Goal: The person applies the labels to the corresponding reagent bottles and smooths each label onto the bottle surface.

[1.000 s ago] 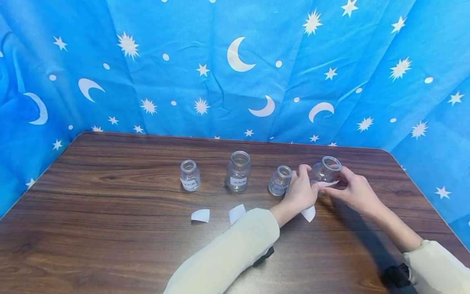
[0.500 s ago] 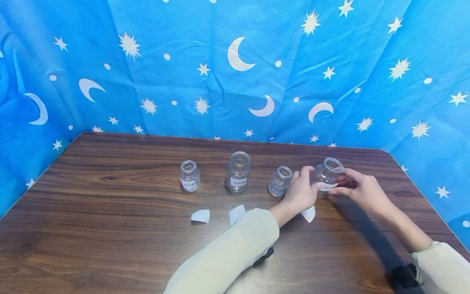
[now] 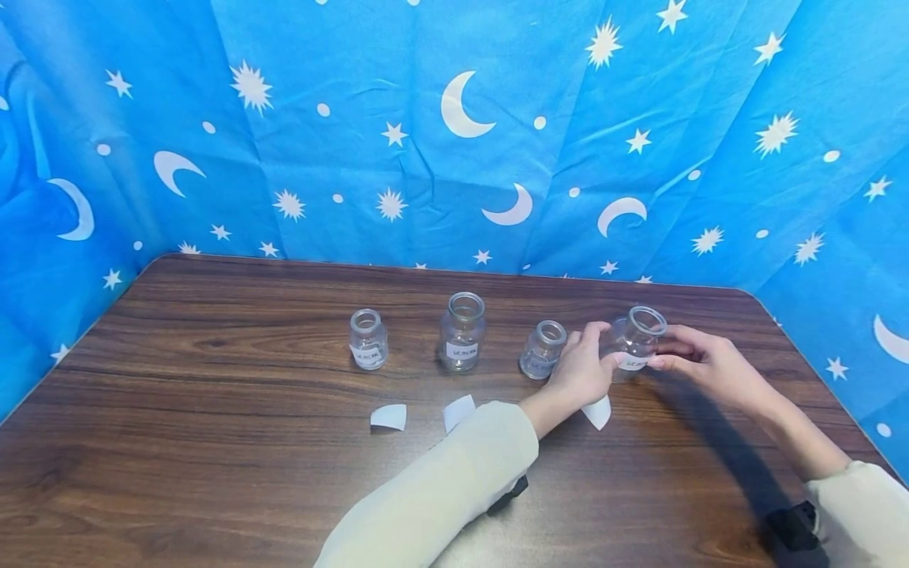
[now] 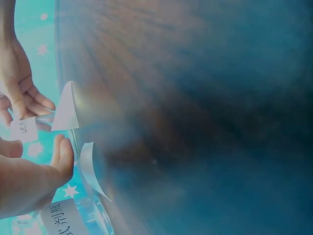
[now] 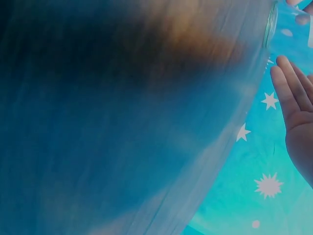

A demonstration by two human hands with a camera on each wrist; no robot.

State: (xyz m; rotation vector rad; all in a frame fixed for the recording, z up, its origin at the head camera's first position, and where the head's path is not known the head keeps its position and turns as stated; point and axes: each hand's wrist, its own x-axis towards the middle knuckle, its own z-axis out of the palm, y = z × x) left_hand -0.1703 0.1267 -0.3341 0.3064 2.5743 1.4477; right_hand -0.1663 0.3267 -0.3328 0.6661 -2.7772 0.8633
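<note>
A tilted glass jar (image 3: 637,345) at the right of the table bears a white label (image 3: 634,362) with handwriting. My left hand (image 3: 581,374) grips its left side between thumb and fingers. My right hand (image 3: 713,368) is at the jar's right side, its thumb at the label's right end. In the right wrist view the right hand's fingers (image 5: 293,90) look straight. The left wrist view shows the label (image 4: 23,130) between both thumbs. Close by my left hand stands a small labelled jar (image 3: 538,351). A white paper piece (image 3: 599,412) lies in front of the held jar.
A larger labelled jar (image 3: 463,335) and another small labelled jar (image 3: 368,341) stand farther left. Two more paper pieces (image 3: 388,416) lie before them, one partly behind the left sleeve (image 3: 440,481). A blue curtain (image 3: 355,142) hangs behind the wooden table (image 3: 213,442).
My right hand has moved right along the label, which now lies against the jar instead of standing out. The jar has tilted slightly to the right. My left hand has stayed in place.
</note>
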